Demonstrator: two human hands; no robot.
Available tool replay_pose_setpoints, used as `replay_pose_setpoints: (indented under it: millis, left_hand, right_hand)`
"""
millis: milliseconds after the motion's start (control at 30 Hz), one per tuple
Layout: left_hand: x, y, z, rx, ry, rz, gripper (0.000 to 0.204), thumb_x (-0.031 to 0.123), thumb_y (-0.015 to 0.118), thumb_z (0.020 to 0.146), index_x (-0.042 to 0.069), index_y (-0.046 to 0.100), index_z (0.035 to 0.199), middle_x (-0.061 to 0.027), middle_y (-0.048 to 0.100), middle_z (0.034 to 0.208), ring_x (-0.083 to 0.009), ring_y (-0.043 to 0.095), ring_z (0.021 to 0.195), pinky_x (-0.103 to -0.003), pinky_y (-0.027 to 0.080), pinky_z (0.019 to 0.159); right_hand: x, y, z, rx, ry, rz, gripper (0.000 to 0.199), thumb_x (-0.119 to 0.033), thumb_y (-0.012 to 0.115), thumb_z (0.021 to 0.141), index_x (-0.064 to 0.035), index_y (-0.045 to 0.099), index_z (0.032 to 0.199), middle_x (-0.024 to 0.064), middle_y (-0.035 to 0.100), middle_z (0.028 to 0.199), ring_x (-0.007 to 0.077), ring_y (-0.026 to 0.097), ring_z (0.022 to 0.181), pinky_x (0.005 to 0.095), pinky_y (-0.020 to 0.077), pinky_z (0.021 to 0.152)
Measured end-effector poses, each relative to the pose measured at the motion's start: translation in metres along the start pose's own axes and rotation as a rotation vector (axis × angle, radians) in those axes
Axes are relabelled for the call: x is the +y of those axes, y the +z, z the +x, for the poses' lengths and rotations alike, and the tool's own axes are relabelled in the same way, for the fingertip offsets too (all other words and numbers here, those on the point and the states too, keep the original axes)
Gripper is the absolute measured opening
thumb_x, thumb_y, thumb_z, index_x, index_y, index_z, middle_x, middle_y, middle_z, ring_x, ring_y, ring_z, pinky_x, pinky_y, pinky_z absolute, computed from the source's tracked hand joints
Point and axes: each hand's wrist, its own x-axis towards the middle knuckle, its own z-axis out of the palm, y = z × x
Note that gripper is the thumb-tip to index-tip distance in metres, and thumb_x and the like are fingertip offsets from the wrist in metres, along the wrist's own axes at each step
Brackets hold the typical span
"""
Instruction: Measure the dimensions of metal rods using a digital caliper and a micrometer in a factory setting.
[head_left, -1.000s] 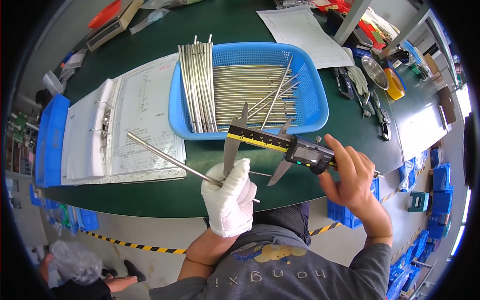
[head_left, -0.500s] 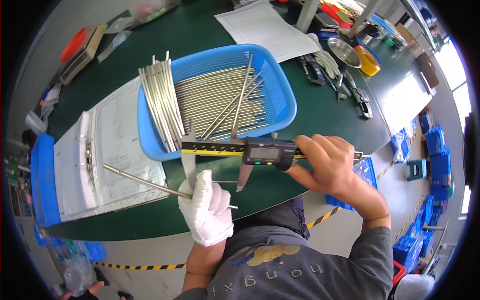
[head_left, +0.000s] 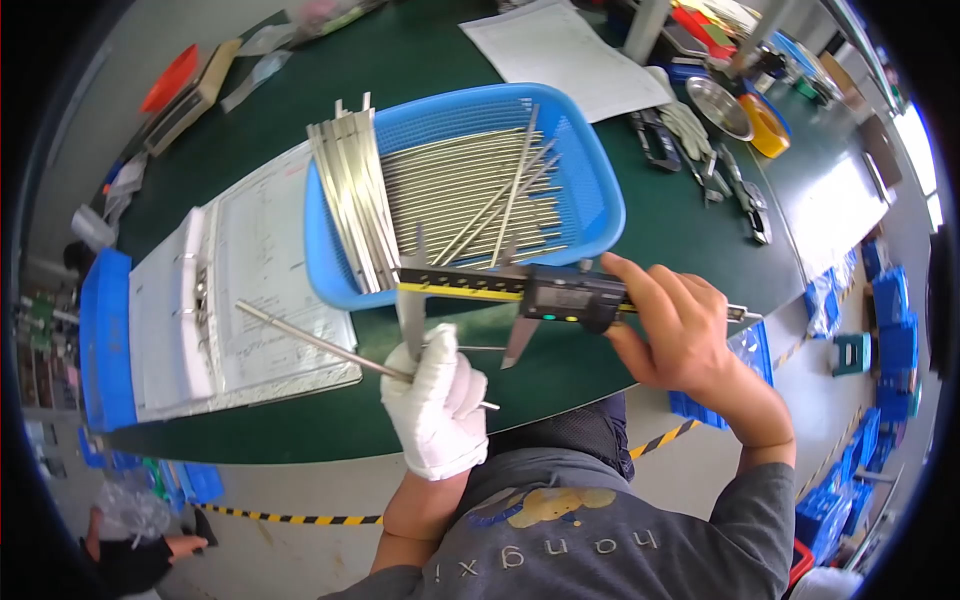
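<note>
My left hand (head_left: 435, 405), in a white glove, is closed around a long metal rod (head_left: 320, 342). The rod slopes up to the left over the binder, and a short end shows right of the glove. A thinner metal piece (head_left: 482, 348) lies between the spread jaws of a digital caliper (head_left: 565, 295); whether it belongs to the rod is hidden by the glove. My bare right hand (head_left: 675, 325) grips the caliper's right end. The left jaw touches or nearly touches the gloved fingers. Just behind, a blue basket (head_left: 612, 205) holds many metal rods (head_left: 450, 180), with one bundle across its left side.
An open ring binder (head_left: 265, 300) with papers lies left of the basket. Paper sheets (head_left: 560, 50), more calipers (head_left: 745, 200), gloves (head_left: 687, 130) and a metal bowl (head_left: 720, 108) sit at the back right. A scale (head_left: 195, 95) stands at the far left. The table's curved edge passes near my body.
The whole view has shifted, so the scene sits slightly further right and higher. Both hands, the rod and the caliper keep nearly the same places relative to the basket.
</note>
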Motion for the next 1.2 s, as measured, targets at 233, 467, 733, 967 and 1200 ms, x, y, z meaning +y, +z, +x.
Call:
replay_pose_setpoints:
  millis: [233, 467, 733, 967, 1200]
  left_hand:
    - [0.004, -0.004, -0.005, -0.01, -0.013, -0.022, 0.007, 0.003, 0.052, 0.082, 0.002, 0.056, 0.078, 0.0064, 0.033, 0.049, -0.0026, 0.022, 0.036, -0.019, 0.016, 0.035]
    - [0.001, -0.005, 0.001, -0.024, -0.002, -0.017, 0.007, 0.005, 0.05, 0.084, 0.003, 0.057, 0.081, 0.0063, 0.033, 0.049, -0.0025, 0.021, 0.037, -0.019, 0.017, 0.035]
    - [0.01, -0.012, 0.014, -0.239, 0.033, -0.136, 0.026, 0.022, 0.037, 0.09, -0.001, 0.05, 0.094, 0.0067, 0.024, 0.049, -0.0035, 0.019, 0.038, -0.019, 0.016, 0.035]
    - [0.049, -0.001, 0.05, -0.244, 0.028, -0.208, 0.044, 0.037, 0.035, 0.089, -0.003, 0.052, 0.095, 0.0048, 0.024, 0.045, -0.0059, 0.02, 0.034, -0.02, 0.02, 0.033]
    - [0.047, -0.014, 0.063, -0.284, 0.095, -0.215, 0.039, 0.029, 0.029, 0.092, -0.003, 0.048, 0.104, 0.0047, 0.025, 0.048, -0.0052, 0.021, 0.034, -0.02, 0.021, 0.033]
  right_hand:
    - [0.0, 0.005, -0.002, 0.034, -0.003, -0.031, 0.045, -0.028, 0.064, 0.064, 0.0008, 0.054, 0.098, 0.0045, 0.045, 0.059, 0.0174, 0.045, 0.043, 0.0273, 0.0367, 0.04]
    - [0.003, 0.004, 0.002, 0.028, 0.036, -0.013, 0.034, -0.033, 0.065, 0.064, -0.005, 0.053, 0.08, 0.0028, 0.045, 0.056, 0.0175, 0.045, 0.042, 0.028, 0.0363, 0.04]
    - [0.014, 0.008, 0.02, 0.074, -0.027, 0.038, 0.038, -0.035, 0.068, 0.06, -0.0045, 0.053, 0.078, 0.003, 0.045, 0.054, 0.0192, 0.045, 0.041, 0.0293, 0.035, 0.039]
    - [0.028, 0.027, 0.067, 0.139, -0.095, 0.047, 0.033, -0.038, 0.064, 0.065, -0.0098, 0.051, 0.075, 0.0031, 0.047, 0.056, 0.021, 0.05, 0.045, 0.03, 0.0384, 0.04]
    - [0.036, 0.067, 0.089, 0.127, -0.082, 0.217, 0.032, -0.037, 0.064, 0.067, -0.0085, 0.053, 0.074, 0.006, 0.052, 0.059, 0.0247, 0.053, 0.049, 0.0336, 0.0405, 0.043]
